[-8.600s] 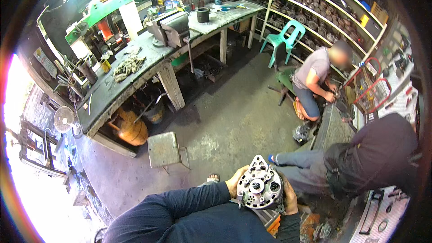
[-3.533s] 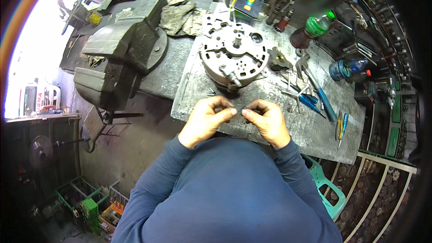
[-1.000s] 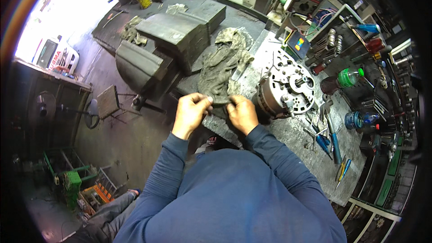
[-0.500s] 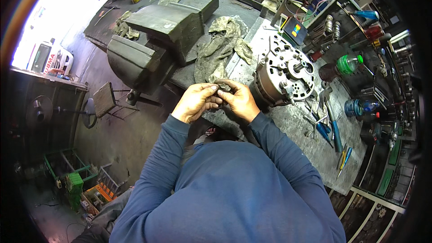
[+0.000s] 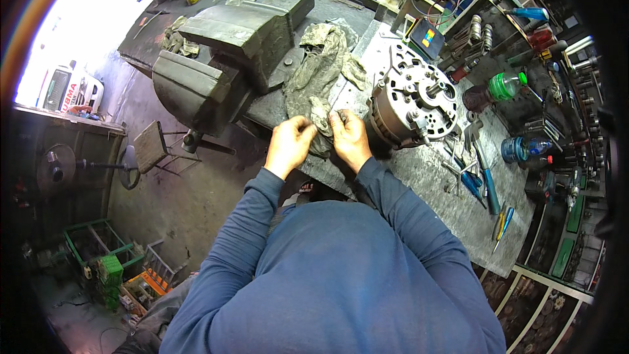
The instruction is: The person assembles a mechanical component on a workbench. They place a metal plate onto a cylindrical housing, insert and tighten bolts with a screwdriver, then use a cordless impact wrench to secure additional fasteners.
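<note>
A grimy grey-green rag [image 5: 320,69] lies crumpled on the workbench, and its near end hangs over the front edge between my hands. My left hand [image 5: 290,145] is closed, with thumb and fingers pinching the left side of that near end. On the other side, my right hand [image 5: 351,139] pinches the rag's right border. The fingertips are partly hidden in the folds. Right of my right hand stands an alternator [image 5: 414,98], its slotted metal face and shaft turned upward.
A large bench vise [image 5: 203,82] stands left of the rag. Pliers and blue-handled tools [image 5: 485,180] lie right of the alternator, with screwdrivers [image 5: 502,226] nearer me. Bottles [image 5: 504,86] and tool racks line the right side. A small stool [image 5: 151,146] stands on the floor at left.
My hands were together, fingers around a small dark bunched piece. Now they are apart, and each pinches a side of the rag's near end. The head view has shifted slightly.
</note>
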`<action>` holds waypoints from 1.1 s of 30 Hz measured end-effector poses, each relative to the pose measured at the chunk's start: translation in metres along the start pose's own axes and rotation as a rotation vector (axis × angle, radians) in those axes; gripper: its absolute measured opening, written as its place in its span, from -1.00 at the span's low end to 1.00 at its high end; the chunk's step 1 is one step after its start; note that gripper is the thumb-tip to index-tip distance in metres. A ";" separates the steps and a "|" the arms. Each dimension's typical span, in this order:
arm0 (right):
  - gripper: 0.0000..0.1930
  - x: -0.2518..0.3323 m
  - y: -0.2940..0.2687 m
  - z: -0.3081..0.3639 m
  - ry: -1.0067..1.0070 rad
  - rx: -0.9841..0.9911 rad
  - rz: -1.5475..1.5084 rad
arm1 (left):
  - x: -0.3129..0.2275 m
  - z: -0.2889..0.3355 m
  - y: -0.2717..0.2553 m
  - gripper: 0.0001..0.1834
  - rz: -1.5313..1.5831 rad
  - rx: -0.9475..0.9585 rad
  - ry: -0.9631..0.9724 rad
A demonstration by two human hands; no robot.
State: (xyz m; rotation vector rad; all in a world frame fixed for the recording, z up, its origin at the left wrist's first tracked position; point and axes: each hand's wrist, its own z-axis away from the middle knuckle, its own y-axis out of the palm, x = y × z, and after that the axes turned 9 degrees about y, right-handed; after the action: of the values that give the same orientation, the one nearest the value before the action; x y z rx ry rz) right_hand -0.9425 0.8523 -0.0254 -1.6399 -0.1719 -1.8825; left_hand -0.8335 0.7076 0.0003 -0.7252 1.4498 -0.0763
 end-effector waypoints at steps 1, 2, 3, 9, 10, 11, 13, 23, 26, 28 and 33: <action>-0.70 0.000 0.000 -0.001 0.009 0.024 0.025 | -0.002 0.000 0.001 -0.79 0.043 -0.130 0.052; -0.71 0.000 0.001 0.000 -0.008 0.014 0.046 | -0.007 -0.003 0.006 -0.82 0.364 -0.230 -0.013; -0.72 0.000 0.002 0.001 -0.026 0.009 0.067 | -0.010 -0.001 0.010 -0.82 0.425 -0.229 0.005; -0.82 0.004 0.006 0.011 0.115 0.122 -0.442 | -0.010 0.010 0.031 -0.39 0.096 -0.265 -0.064; -0.82 0.005 0.005 0.011 0.169 0.128 -0.514 | -0.004 0.010 0.030 -0.34 0.055 -0.238 -0.118; -0.82 0.004 0.005 0.012 0.243 0.161 -0.592 | 0.002 0.012 0.027 -0.29 0.030 -0.248 -0.125; -0.82 0.003 0.003 0.012 0.266 0.161 -0.593 | 0.013 0.008 0.021 -0.45 0.124 -0.089 -0.156; -0.69 -0.002 0.002 0.012 -0.032 -0.026 0.003 | 0.006 0.009 0.028 -0.77 0.468 -0.206 0.018; -0.64 -0.005 0.002 0.013 0.017 0.103 -0.001 | 0.004 0.003 0.030 -0.77 0.537 -0.144 -0.044; -0.57 -0.007 0.002 0.013 0.149 0.256 -0.309 | 0.004 -0.001 0.029 -0.74 0.531 -0.206 -0.076; -0.61 -0.004 -0.001 0.016 0.014 0.035 -0.014 | 0.000 -0.007 0.038 -0.83 -0.127 -0.292 0.348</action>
State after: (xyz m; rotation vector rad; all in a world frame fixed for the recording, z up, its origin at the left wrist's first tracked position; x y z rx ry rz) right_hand -0.9294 0.8617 -0.0251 -1.6054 -0.2098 -1.8907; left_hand -0.8539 0.7346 -0.0182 -1.0833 1.7670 -0.0927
